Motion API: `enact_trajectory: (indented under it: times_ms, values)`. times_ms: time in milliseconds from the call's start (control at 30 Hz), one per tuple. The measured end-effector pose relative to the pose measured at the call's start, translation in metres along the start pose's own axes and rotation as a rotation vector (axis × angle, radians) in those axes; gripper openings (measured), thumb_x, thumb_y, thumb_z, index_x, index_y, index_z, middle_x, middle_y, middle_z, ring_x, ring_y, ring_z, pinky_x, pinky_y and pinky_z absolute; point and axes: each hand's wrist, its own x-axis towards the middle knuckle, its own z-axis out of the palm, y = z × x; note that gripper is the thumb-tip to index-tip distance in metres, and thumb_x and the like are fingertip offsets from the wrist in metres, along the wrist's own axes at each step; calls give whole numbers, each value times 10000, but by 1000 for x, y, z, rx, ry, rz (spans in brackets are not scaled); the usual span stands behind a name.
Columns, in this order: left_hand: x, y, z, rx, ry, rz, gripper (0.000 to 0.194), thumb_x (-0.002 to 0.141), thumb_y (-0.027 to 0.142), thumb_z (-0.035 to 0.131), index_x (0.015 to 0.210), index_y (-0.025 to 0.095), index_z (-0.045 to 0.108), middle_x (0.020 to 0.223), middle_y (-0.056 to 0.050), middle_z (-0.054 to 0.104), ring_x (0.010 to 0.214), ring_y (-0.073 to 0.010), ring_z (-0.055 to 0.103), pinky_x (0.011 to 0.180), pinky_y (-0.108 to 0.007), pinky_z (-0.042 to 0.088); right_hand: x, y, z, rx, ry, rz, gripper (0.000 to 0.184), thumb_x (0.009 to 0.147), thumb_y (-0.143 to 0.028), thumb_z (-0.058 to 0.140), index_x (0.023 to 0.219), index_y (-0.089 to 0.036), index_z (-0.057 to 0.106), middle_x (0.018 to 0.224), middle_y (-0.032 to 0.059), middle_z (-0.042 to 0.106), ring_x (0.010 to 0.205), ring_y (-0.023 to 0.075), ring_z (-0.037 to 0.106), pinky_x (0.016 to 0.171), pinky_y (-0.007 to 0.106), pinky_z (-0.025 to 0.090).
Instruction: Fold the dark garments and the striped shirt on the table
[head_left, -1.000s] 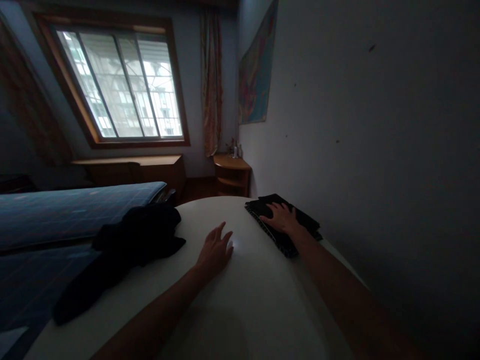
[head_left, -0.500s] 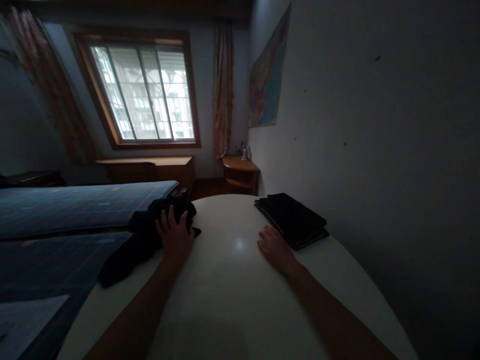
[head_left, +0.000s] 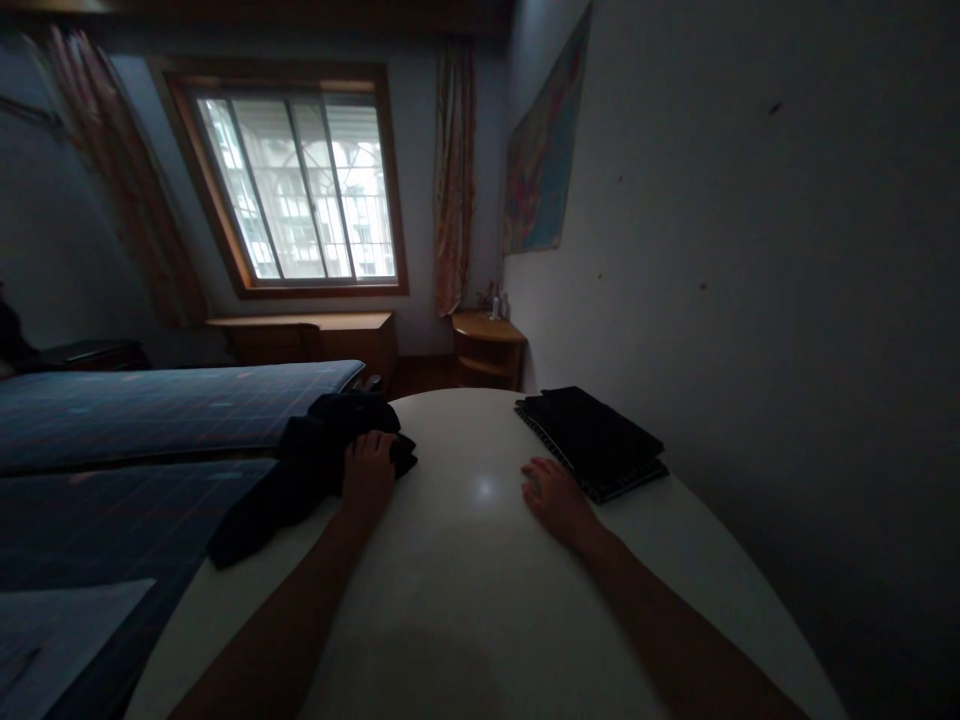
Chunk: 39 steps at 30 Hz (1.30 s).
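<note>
We see the crumpled dark cloth (head_left: 304, 465) slanting from near left to far right along the worktop's (head_left: 465, 590) left edge, under our nearer left hand (head_left: 369, 472), grip unclear; our right hand (head_left: 556, 500), fingers slack, seemingly empty, lies beside the folded cloth (head_left: 600, 435).

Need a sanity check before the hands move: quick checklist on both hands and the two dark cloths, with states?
1. Left hand on the crumpled dark cloth: ok.
2. Left hand's grip firm: cannot tell, fingertips blend into dark fabric.
3. Crumpled dark cloth lying smooth: not ok, it is bunched.
4. Folded black cloth lying on the white table: ok.
5. Right hand apart from the folded black cloth: cannot tell, it sits close beside its near edge.
</note>
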Motion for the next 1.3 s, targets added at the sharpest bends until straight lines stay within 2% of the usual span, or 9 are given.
enact_trajectory:
  times_ms: [200,367,533,733,867,933,1067,1167,1300]
  values:
    - [-9,38,-8,-177,-70,388,401,794,0,498,1118,195,631,1135,-89,628,1071,-254,551,974,-391,429,-3,-15,-6,86,60,-143,371,871,-246,542,1227,-164,609,1295,136,607,1247,267,517,1113,460,345]
    - [-27,78,-14,-311,-209,662,321,857,64,511,1122,207,621,1165,-82,631,1073,-238,578,955,-383,451,-12,-41,0,317,1,-425,766,766,-359,719,1448,-217,399,1430,140,509,1334,287,450,1117,498,353]
    - [-31,86,-39,-549,-372,804,382,795,256,645,1173,236,594,1138,-70,648,1043,-244,600,918,-352,469,-13,-52,4,324,-59,-501,493,748,-235,699,1233,-216,611,1409,134,546,1352,294,438,1125,504,339]
    - [-5,52,-53,-95,-160,322,515,841,305,635,1340,216,544,1447,-141,469,1340,-360,395,1121,-519,272,-12,-56,-2,354,-123,-483,360,703,-135,654,1055,-208,653,1355,97,606,1338,294,458,1116,471,345]
    - [5,16,-43,144,-302,-103,865,771,394,712,1524,244,312,1572,-238,242,1361,-532,313,997,-664,347,-14,-56,-11,363,-177,-400,471,711,-136,629,1175,-214,606,1269,102,656,1256,275,545,1135,482,282]
    - [8,-1,-40,130,-434,-180,780,836,299,612,1537,231,278,1461,-268,421,1223,-481,522,890,-586,470,-15,-53,-21,359,-181,-342,380,731,-149,613,1105,-218,614,1186,91,685,1144,257,609,1088,453,332]
    - [19,-23,-38,4,-489,-212,493,865,170,456,1346,223,549,1149,-174,688,997,-375,685,805,-488,534,-11,-36,-44,376,-161,-116,189,741,-180,566,925,-220,548,835,26,678,772,200,621,731,311,455]
    - [30,-34,-35,-183,-366,-264,456,818,118,458,1235,208,619,1114,-134,713,1036,-338,679,865,-441,532,-6,-18,-59,494,-37,-34,184,717,-161,504,891,-218,506,758,-12,621,717,175,579,669,278,413]
    - [41,-56,-31,-467,11,-305,671,728,44,471,1381,196,495,1261,-82,659,1135,-245,637,965,-336,505,-2,3,-75,632,267,67,175,717,-236,493,887,-210,527,777,-5,596,737,183,562,689,300,427]
